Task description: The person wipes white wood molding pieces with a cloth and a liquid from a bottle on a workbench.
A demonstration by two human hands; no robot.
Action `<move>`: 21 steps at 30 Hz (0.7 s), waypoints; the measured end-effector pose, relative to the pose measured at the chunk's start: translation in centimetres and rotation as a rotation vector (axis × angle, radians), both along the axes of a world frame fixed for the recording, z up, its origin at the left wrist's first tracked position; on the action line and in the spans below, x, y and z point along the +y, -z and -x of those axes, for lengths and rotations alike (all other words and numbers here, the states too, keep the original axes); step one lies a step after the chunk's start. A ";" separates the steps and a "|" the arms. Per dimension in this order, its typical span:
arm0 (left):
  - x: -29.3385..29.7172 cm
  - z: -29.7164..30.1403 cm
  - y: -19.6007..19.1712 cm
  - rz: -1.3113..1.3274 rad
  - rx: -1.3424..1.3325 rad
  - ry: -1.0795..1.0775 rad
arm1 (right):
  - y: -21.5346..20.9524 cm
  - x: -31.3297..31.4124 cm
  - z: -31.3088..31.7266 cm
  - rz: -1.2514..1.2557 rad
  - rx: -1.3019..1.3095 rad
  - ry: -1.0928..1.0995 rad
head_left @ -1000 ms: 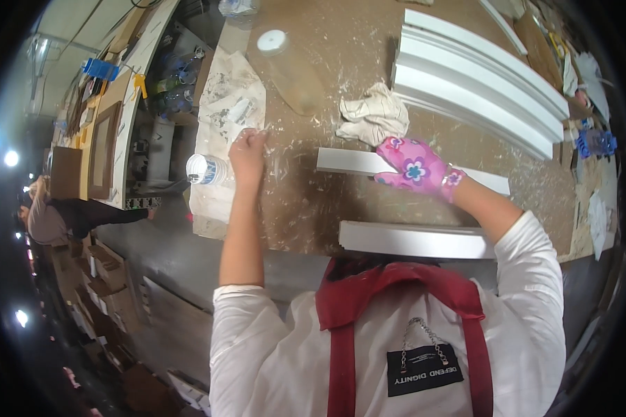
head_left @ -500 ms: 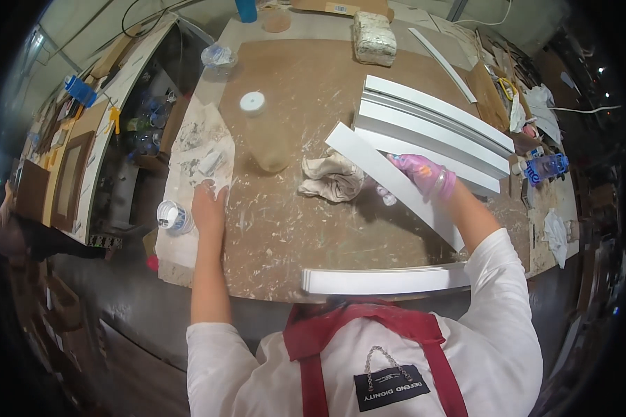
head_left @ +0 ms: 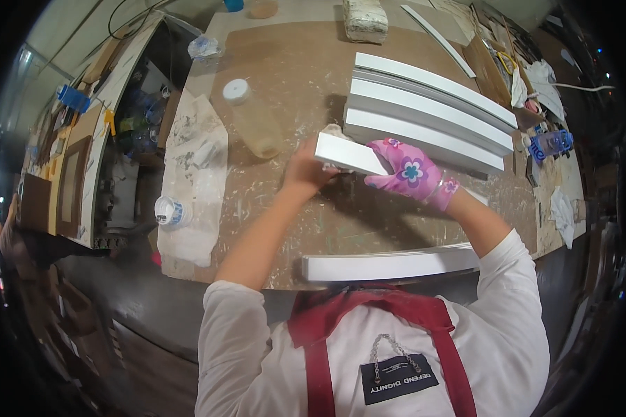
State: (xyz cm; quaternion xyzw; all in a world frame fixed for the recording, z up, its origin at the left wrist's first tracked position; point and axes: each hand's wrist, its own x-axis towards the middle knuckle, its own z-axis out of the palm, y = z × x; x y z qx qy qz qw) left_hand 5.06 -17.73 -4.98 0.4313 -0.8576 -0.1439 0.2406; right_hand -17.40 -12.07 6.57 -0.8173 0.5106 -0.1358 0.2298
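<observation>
My right hand [head_left: 410,170], in a pink flowered glove, grips a white board [head_left: 351,154] tilted above the table. The far part of this board runs behind the glove and forearm. At its left end is my bare left hand [head_left: 305,168], its fingers curled round a crumpled off-white rag [head_left: 334,131] that wraps the board's end; the fingertips are partly hidden. Just beyond lies a stack of long white boards [head_left: 431,115]. More white boards [head_left: 389,267] rest along the table's near edge.
A clear bottle [head_left: 254,125] with a white cap lies left of my hands. On the left edge, a stained sheet [head_left: 196,146] carries a small white tub [head_left: 170,210]. A wrapped block [head_left: 365,21] and a thin white strip [head_left: 438,40] are at the back.
My left hand has come off the stained sheet and moved right to the rag at the board's end. The board has turned and its left end now sits lower, nearer me.
</observation>
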 end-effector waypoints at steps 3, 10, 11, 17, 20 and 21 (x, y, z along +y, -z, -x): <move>0.9 -2.2 -0.2 -0.119 0.311 -0.108 | -0.8 0.9 0.3 -0.005 0.096 0.054; 3.7 -2.9 -4.5 -0.969 1.448 -0.431 | 1.1 1.6 2.5 -0.067 0.262 0.125; 4.2 -2.8 -5.4 -0.955 1.494 -0.399 | 1.3 1.6 1.9 -0.068 0.263 0.118; 3.9 0.3 -2.7 -0.656 1.015 -0.304 | -0.5 1.6 -1.0 0.042 0.398 -0.053; 3.3 2.3 -4.7 -0.681 0.857 -0.334 | 0.1 2.3 0.5 0.117 0.362 -0.009; 2.9 2.1 -3.6 -0.673 0.901 -0.372 | 0.8 2.6 0.7 0.139 0.283 -0.012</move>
